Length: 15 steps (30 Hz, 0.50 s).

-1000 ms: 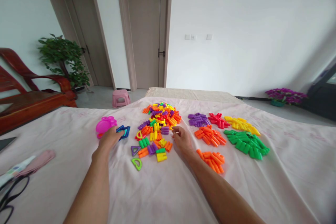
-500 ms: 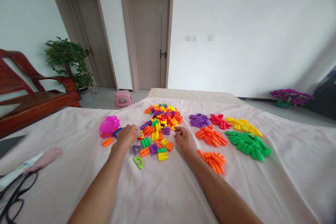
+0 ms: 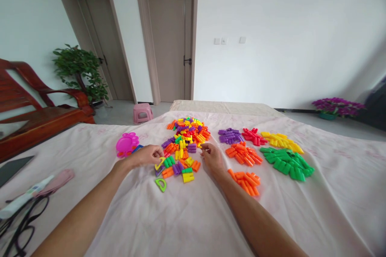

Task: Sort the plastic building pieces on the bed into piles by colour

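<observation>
My left hand (image 3: 151, 154) has its fingers closed at the left edge of the mixed pile, on a yellow D-shaped piece (image 3: 160, 163) that lies over a purple one. My right hand (image 3: 209, 153) is right of the mixed pile (image 3: 188, 132), its fingers curled near the purple block (image 3: 191, 148); whether they pinch something small is hidden. In front of the pile lie green blocks (image 3: 169, 161), a yellow block (image 3: 188, 177) and a green D-shaped piece (image 3: 161, 185). To the right are sorted heaps: purple (image 3: 229, 136), red (image 3: 254, 137), yellow (image 3: 282, 141), green (image 3: 287, 163) and two orange (image 3: 244, 154).
On the cloth-covered table (image 3: 181, 221), a pink paw-shaped tray (image 3: 127, 144) stands left of the pile. Black-framed glasses (image 3: 25, 225), a white tube (image 3: 27, 196) and a pink cloth item (image 3: 58, 181) lie at the near left.
My left hand has turned and shifted a little right, and the yellow D-shaped piece at its fingertips has moved down and left over the purple one. My right hand has barely moved.
</observation>
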{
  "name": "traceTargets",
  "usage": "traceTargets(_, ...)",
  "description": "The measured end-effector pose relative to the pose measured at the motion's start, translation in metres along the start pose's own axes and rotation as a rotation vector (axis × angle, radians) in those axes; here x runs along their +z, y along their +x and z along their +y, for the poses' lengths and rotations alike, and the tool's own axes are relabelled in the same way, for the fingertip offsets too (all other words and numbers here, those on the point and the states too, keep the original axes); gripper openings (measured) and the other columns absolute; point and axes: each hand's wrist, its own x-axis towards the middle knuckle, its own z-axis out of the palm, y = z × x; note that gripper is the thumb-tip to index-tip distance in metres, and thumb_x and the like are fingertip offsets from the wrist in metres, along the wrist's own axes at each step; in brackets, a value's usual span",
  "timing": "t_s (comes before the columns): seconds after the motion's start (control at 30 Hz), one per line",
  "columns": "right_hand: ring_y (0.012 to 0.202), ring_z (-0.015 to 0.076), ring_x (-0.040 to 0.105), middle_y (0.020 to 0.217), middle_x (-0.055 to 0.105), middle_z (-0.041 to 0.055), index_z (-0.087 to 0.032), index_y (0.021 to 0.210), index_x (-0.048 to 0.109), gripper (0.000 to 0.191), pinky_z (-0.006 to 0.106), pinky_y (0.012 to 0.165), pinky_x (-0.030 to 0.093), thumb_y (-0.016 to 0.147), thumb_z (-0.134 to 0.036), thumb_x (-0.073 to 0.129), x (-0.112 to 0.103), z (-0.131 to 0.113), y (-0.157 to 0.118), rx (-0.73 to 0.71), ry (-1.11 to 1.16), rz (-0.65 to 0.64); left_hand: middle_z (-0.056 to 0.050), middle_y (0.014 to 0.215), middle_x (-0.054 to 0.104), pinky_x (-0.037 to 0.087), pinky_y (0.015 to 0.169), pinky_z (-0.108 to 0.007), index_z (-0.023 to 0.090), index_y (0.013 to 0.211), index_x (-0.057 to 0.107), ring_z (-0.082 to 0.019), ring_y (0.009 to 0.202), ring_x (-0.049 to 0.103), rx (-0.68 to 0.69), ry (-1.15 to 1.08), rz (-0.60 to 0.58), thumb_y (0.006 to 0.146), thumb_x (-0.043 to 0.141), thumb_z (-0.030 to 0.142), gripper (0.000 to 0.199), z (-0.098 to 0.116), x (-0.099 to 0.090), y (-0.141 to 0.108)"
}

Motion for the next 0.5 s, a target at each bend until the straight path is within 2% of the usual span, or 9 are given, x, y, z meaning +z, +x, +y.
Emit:
traceTargets(0.07,0.069,0.0183,0.070,0.091,0.076,0.0056,-0.020,0.093,0.069,0.028,0.031,0.065,0.056,0.073,-0.021,0.050,0.000,-0.001,-0.001,-0.003,0.000,-0.002,0.000,0.073,0.073,0.044,0.059,-0.024,0.020,0.092,0.076,-0.019,0.070,0.066,0.009,0.075,-0.083,0.067,0.065,0.026,0.028,0.003,0.002,-0.010)
traceTargets(0.13,0.068,0.0184,0.069,0.089,0.076,0.0055,-0.019,0.093,0.069,0.028,0.031,0.065,0.056,0.073,-0.020,0.049,0.000,-0.002,-0.001,-0.003,-0.007,-0.005,0.001,0.069,0.071,0.039,0.057,-0.024,0.021,0.093,0.076,-0.019,0.067,0.064,0.002,0.157,-0.106,0.066,0.062,0.021,0.030,0.006,0.006,-0.016)
traceTargets(0.3,0.070,0.0174,0.069,0.091,0.076,0.0054,-0.019,0.094,0.069,0.028,0.029,0.065,0.055,0.073,-0.020,0.050,-0.001,-0.005,-0.002,0.030,-0.024,-0.015,-0.001,0.079,0.074,0.035,0.057,-0.024,0.022,0.084,0.074,-0.019,0.074,0.065,-0.030,0.312,-0.134,0.067,0.060,0.021,0.022,0.009,0.012,-0.016)
traceTargets(0.4,0.072,0.0173,0.070,0.095,0.076,0.0064,-0.018,0.095,0.069,0.029,0.028,0.066,0.055,0.073,-0.019,0.050,-0.001,-0.006,-0.002,0.041,-0.021,-0.021,-0.001,0.080,0.074,0.034,0.057,-0.024,0.020,0.075,0.069,-0.019,0.075,0.065,-0.046,0.369,-0.178,0.065,0.059,0.019,0.014,0.007,0.009,-0.014)
traceTargets(0.5,0.073,0.0179,0.070,0.094,0.076,0.0068,-0.018,0.095,0.070,0.029,0.029,0.067,0.055,0.073,-0.018,0.050,-0.002,-0.007,-0.002,0.050,-0.013,-0.024,-0.001,0.081,0.074,0.034,0.056,-0.025,0.020,0.077,0.068,-0.018,0.074,0.065,-0.078,0.416,-0.194,0.064,0.060,0.020,0.015,0.002,0.003,-0.017)
